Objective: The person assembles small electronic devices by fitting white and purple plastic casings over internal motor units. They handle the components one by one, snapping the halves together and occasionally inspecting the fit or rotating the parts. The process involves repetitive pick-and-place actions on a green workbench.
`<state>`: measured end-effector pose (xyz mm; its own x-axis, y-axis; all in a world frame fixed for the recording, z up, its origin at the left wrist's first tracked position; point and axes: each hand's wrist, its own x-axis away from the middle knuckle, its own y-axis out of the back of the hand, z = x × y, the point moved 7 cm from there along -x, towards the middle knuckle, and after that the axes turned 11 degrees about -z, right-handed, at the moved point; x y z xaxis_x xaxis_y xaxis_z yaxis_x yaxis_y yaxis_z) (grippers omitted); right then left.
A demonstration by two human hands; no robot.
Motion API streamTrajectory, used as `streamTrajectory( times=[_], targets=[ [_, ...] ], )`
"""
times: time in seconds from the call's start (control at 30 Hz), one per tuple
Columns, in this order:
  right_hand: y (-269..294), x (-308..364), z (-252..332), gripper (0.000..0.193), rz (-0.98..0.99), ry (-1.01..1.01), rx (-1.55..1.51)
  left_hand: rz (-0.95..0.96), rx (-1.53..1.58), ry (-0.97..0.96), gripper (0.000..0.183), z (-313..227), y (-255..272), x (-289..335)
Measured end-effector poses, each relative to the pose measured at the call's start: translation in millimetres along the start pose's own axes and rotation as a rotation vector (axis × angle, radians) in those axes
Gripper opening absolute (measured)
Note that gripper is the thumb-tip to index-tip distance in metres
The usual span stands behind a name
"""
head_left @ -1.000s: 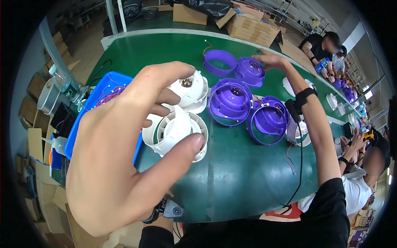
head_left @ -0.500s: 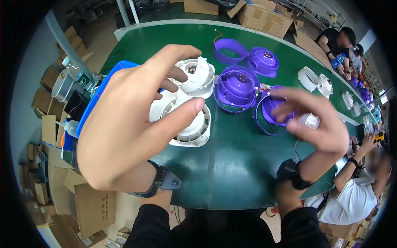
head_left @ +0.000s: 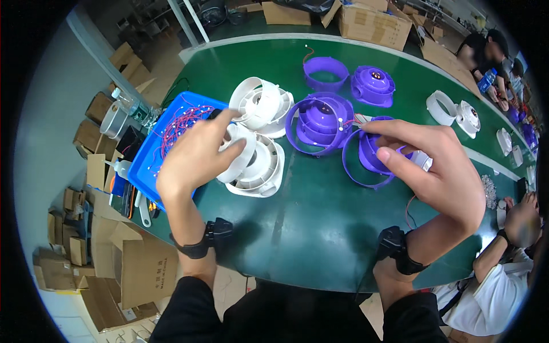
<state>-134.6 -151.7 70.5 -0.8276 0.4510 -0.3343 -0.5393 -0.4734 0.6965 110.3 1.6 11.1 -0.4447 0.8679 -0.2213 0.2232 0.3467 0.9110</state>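
- the person's left hand (head_left: 197,151) is over the left part of a green table (head_left: 309,240), fingers curved, with a gap between forefinger and thumb.
- a white ring (head_left: 240,166) sits tilted right at the left fingertips and thumb; whether they grip it or only touch it, one cannot tell.
- just right of the left fingers, beside and partly behind that ring, lies a round white housing (head_left: 267,166) with a slotted rim.
- beyond the left fingertips is a second white housing (head_left: 280,108), another white ring leaning over it.
- left of the left fingers is a blue tray (head_left: 137,171) with a tangle of red wires (head_left: 180,128); past it stands a clear bottle (head_left: 134,108).
- the person's right hand (head_left: 437,163) arches over a purple housing (head_left: 372,151), forefinger and thumb apart; one cannot tell whether the fingers, partly hidden, grip it.
- a purple hoop (head_left: 374,186) of that housing stands below and left of the right thumb.
- left of the right fingers is a middle purple housing (head_left: 323,123), its hoop tilted.
- beyond the right fingertips are a far purple housing (head_left: 373,91) and, beside it, a separate purple ring (head_left: 325,87).
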Motion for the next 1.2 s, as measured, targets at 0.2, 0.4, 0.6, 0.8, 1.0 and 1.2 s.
streamTrajectory(
  times=[0.2, 0.4, 0.6, 0.8, 1.0, 1.2],
  targets=[
    [15.0, 12.5, -2.4, 0.031, -0.089, 0.069, -0.083, -0.06, 0.147, -0.062, 0.076, 11.0, -53.5, 21.9],
    [28.8, 24.1, -4.4, 0.032, -0.161, 0.083, -0.081, -0.134, 0.007, -0.131, 0.084, 7.1, -68.3, 38.2],
    [28.9, 26.8, 3.3, 0.034, -0.108, 0.119, -0.131, -0.156, 0.124, -0.018, 0.091, 24.5, -62.7, 39.0],
    [29.0, 26.5, 5.1, 0.036, -0.084, 0.1, -0.085, -0.14, 0.157, -0.042, 0.092, 1.7, -66.4, 59.0],
    [19.3, 21.0, 4.3, 0.039, -0.088, 0.12, -0.108, -0.256, 0.396, 0.046, 0.099, 8.7, -74.5, 81.9],
    [14.4, 16.6, 10.8, 0.04, -0.049, 0.136, -0.101, -0.749, 0.453, -0.245, 0.094, 26.2, -26.5, 103.1]
  ],
)
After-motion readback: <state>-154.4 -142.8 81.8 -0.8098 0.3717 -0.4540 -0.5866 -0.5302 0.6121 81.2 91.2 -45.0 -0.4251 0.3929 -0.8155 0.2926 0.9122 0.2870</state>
